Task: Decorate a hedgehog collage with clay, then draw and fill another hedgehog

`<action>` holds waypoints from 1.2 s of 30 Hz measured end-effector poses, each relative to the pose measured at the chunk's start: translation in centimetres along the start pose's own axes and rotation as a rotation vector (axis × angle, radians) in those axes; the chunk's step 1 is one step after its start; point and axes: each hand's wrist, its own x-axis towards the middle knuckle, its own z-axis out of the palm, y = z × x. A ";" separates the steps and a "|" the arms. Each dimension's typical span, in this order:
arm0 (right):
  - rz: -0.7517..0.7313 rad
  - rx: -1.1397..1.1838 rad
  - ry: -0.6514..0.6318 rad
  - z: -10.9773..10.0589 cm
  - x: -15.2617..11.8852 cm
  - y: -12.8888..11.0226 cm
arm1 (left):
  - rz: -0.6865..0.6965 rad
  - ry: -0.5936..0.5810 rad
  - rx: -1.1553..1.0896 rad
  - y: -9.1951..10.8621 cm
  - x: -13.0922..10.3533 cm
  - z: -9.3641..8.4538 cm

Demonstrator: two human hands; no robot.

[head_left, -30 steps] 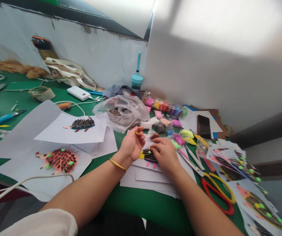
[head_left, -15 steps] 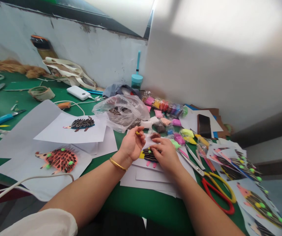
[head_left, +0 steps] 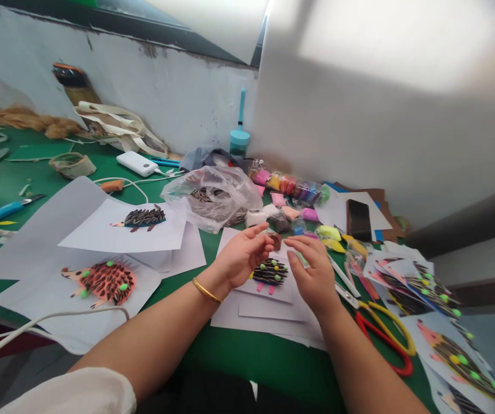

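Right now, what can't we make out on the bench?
All head view:
- Head of the hedgehog between the hands: mostly hidden by the left hand.
- Anything small in the left fingers: too blurred to tell.
- Tips of the big scissors: behind the right hand.
- Lowest hedgehog at far right: cut off by the bottom edge.

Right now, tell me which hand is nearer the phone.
Right. The right hand is left of the phone and nearer the body; the left hand is farther left.
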 end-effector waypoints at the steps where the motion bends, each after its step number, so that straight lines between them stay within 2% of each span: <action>1: -0.007 0.021 0.015 -0.3 0.0 -0.3 | -0.007 -0.017 0.057 -0.2 -0.1 0.0; 8: -0.089 0.019 -0.088 -0.2 -0.5 -1.1 | 0.044 -0.089 0.367 -1.3 -0.6 0.9; 12: -0.073 0.012 -0.047 0.0 -0.5 -1.1 | 0.038 -0.130 0.444 -1.4 -0.8 1.2; 16: -0.070 -0.006 -0.014 -0.3 -0.4 -1.0 | 0.037 -0.146 0.531 -1.3 -0.7 0.6; 20: -0.097 -0.056 -0.039 -0.3 -0.4 -1.0 | 0.090 -0.198 0.706 -1.1 -0.5 0.2; 27: -0.064 0.053 -0.122 -0.7 -0.3 -0.7 | 0.144 -0.146 0.675 -0.7 -0.4 0.4; 32: -0.030 0.157 -0.137 -0.9 -0.2 -0.6 | 0.125 -0.240 0.728 -0.7 -0.7 0.5; 36: 0.024 0.204 -0.091 -0.9 -0.1 -0.9 | 0.070 -0.240 0.668 -0.8 -0.7 0.2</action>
